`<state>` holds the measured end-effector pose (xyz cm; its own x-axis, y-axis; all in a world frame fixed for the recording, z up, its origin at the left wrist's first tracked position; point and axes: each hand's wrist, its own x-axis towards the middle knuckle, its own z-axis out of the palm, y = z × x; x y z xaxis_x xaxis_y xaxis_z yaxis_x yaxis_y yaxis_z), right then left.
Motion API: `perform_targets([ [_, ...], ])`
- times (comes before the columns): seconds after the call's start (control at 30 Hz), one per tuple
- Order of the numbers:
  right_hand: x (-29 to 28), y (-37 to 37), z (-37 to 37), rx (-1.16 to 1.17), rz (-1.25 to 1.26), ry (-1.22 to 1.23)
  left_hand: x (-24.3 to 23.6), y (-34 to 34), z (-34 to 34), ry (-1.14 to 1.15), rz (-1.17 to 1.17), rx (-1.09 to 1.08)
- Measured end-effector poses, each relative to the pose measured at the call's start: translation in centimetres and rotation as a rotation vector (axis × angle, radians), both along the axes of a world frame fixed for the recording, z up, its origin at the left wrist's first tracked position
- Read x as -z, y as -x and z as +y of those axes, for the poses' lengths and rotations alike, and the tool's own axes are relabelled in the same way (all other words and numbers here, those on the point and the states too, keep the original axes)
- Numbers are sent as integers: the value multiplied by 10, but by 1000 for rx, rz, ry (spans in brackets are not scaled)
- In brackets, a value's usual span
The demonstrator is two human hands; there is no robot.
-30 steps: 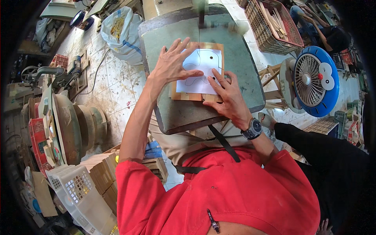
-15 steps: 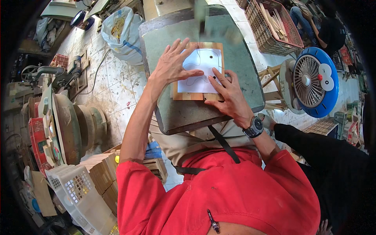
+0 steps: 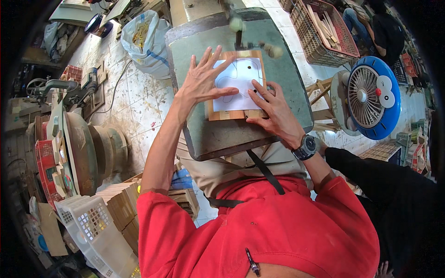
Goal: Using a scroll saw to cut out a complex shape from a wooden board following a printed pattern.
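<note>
A white paper [image 3: 232, 103] with a drawn curvy outline and dark dots lies on a striped wooden board [image 3: 232, 116], on a grey-green machine table [image 3: 204, 139]. A thin blade in a blurred machine head [image 3: 237, 32] meets the board near its upper edge. My left hand [image 3: 204, 78] is open, fingers spread over the paper's left side, thumb stretched across it. My right hand [image 3: 278, 111] is open, with bent fingers apart, resting on the paper and the board's right edge, thumb by the lower edge.
A sack [image 3: 143, 55] stands left of the table, near a bench machine [image 3: 60, 85]. At right are a crate of wood strips [image 3: 308, 46], a blue fan [image 3: 384, 116] and a seated person [image 3: 384, 34]. Stacked wood [image 3: 118, 204] and a white crate [image 3: 95, 231] lie lower left.
The board and paper have shifted slightly right and toward me, my right hand with them. My left fingers sit a little lower. The seated person at upper right has moved.
</note>
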<state>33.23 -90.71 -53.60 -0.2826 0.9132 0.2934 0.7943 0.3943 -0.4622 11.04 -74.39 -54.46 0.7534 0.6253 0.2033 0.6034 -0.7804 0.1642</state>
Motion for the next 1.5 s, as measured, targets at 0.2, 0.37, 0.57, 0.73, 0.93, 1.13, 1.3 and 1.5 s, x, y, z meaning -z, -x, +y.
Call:
perform_targets([
  [0.2, -1, -8, 4, -29, -21, 37, -5, -1, -5, 67, 35, -15],
  [0.37, -4, -16, 8, -64, -29, 69, -7, -3, -10, 53, 43, -62],
  [0.57, -1, -27, 13, -120, -79, 44, -13, -6, -17, 49, 77, -106],
  [0.73, 1, -31, 17, -134, -28, 84, -6, -5, -16, 58, 34, -123],
  [0.93, -3, -36, 19, -167, -71, 65, 0, -6, -15, 63, -4, -116],
  [1.13, -2, -37, 21, -169, -75, 58, 0, -4, -11, 86, -16, -91],
  [1.3, -1, -38, 23, -175, -42, 78, 3, -3, -9, 69, -7, -86],
  [1.5, 1, -42, 27, -191, -40, 81, 7, 6, 4, 9, -16, 16],
])
